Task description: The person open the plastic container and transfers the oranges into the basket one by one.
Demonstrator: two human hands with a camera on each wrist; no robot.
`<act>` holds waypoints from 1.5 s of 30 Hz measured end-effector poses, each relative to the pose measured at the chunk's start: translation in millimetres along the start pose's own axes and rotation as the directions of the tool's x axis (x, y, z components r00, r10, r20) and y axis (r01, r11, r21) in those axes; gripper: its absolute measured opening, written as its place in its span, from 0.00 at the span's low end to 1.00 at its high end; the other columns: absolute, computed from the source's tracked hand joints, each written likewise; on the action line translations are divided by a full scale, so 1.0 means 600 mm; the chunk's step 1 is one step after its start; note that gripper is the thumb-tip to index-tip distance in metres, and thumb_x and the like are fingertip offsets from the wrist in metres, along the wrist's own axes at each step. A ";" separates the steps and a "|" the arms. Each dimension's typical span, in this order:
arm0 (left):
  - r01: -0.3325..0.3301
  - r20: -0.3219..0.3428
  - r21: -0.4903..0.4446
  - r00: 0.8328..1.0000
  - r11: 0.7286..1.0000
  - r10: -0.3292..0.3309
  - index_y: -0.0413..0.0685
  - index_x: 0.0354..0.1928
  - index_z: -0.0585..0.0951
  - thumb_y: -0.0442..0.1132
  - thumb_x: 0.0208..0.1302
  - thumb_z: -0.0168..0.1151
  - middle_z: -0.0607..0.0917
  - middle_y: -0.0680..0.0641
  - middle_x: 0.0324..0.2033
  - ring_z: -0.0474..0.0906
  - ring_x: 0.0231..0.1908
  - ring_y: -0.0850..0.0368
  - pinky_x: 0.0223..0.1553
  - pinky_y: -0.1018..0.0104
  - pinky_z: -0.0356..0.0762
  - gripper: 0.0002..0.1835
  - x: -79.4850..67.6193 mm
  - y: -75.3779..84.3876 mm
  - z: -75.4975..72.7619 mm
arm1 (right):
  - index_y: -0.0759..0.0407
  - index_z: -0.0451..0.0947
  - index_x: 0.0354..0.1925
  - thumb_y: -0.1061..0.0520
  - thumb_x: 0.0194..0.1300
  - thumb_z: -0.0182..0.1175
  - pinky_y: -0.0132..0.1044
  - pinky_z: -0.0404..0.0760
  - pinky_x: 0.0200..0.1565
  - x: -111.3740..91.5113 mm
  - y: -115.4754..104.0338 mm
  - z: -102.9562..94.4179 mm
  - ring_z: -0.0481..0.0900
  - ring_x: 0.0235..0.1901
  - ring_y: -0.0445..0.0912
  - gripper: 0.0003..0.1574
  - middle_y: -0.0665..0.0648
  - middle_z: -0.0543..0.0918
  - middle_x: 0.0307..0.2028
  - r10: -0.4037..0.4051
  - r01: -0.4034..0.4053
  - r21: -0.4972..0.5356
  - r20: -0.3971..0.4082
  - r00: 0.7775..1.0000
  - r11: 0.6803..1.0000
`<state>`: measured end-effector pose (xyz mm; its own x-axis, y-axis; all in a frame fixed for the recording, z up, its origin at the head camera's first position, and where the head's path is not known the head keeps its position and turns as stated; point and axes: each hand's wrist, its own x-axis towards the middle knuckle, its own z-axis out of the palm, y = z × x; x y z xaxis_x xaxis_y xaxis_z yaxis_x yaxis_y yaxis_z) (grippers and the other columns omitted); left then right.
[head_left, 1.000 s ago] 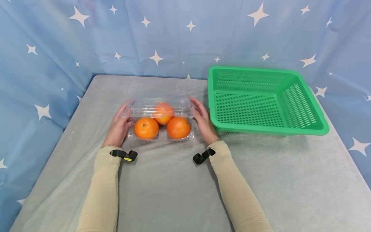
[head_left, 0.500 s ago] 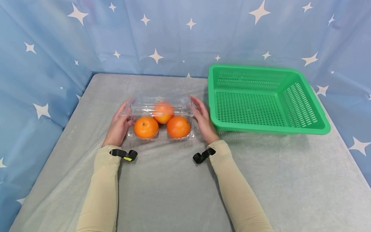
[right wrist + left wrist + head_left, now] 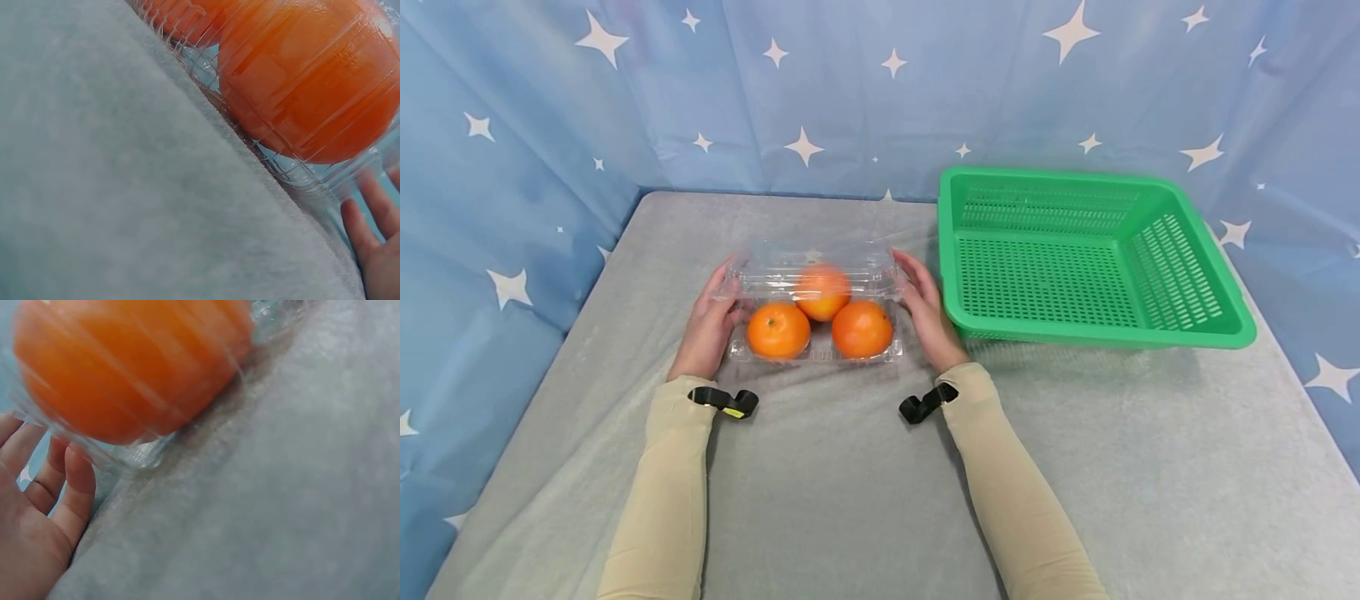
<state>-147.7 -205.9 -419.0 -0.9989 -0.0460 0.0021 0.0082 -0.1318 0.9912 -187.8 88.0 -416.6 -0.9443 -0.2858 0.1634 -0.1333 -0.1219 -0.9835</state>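
A clear plastic clamshell box (image 3: 820, 354) holding three oranges sits on the grey cloth. Two oranges, the left one (image 3: 778, 330) and the right one (image 3: 862, 329), lie in front; the third orange (image 3: 823, 304) is behind them. The box's transparent lid (image 3: 760, 271) stands raised at the back and overlaps that rear orange in the head view. My left hand (image 3: 703, 321) rests at the box's left end, and its fingertips (image 3: 78, 459) meet the plastic. At the right end, my right hand (image 3: 928, 312) lies along the box with fairly straight fingers (image 3: 356, 222).
Close to my right hand stands a green perforated plastic basket (image 3: 1097, 337) with nothing in it, at the back right of the cloth-covered table (image 3: 827, 500). A blue curtain (image 3: 842, 92) with white stars hangs behind the table and along its sides.
Both hands stay at the ends of the box, and the box, oranges and basket keep their places. Only the left wrist shifts very slightly to the right.
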 end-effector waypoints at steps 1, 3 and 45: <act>-0.004 0.000 -0.003 1.000 1.000 0.004 0.59 0.64 0.62 0.52 0.63 0.51 0.69 0.42 0.53 0.68 0.38 0.51 0.38 0.69 0.72 0.28 0.000 -0.001 0.000 | 0.55 0.54 0.65 0.51 0.69 0.43 0.46 0.60 0.59 0.000 0.000 0.000 0.54 0.63 0.44 0.29 0.50 0.58 0.64 -0.001 0.001 0.000 -0.001 1.000 1.000; -0.013 -0.002 -0.007 1.000 1.000 0.013 0.58 0.65 0.61 0.52 0.63 0.52 0.68 0.39 0.52 0.68 0.37 0.52 0.37 0.69 0.72 0.29 0.002 -0.002 -0.001 | 0.55 0.54 0.65 0.51 0.69 0.43 0.46 0.61 0.59 0.000 0.000 0.000 0.55 0.63 0.45 0.29 0.51 0.58 0.64 -0.002 0.002 0.004 -0.003 1.000 1.000; -0.108 0.081 -0.128 0.990 0.986 0.119 0.45 0.62 0.64 0.47 0.66 0.49 0.61 0.37 0.61 0.58 0.61 0.46 0.60 0.47 0.52 0.25 0.013 -0.010 -0.001 | 0.57 0.53 0.62 0.48 0.67 0.46 0.46 0.63 0.56 0.002 0.004 -0.003 0.61 0.59 0.40 0.30 0.49 0.62 0.63 0.033 -0.032 0.009 -0.040 0.999 0.999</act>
<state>-155.5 -206.3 -425.3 -0.9912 0.0193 0.1310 0.1220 -0.2518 0.9601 -189.5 89.0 -418.8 -0.9594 -0.2515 0.1281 -0.1002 -0.1208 -0.9876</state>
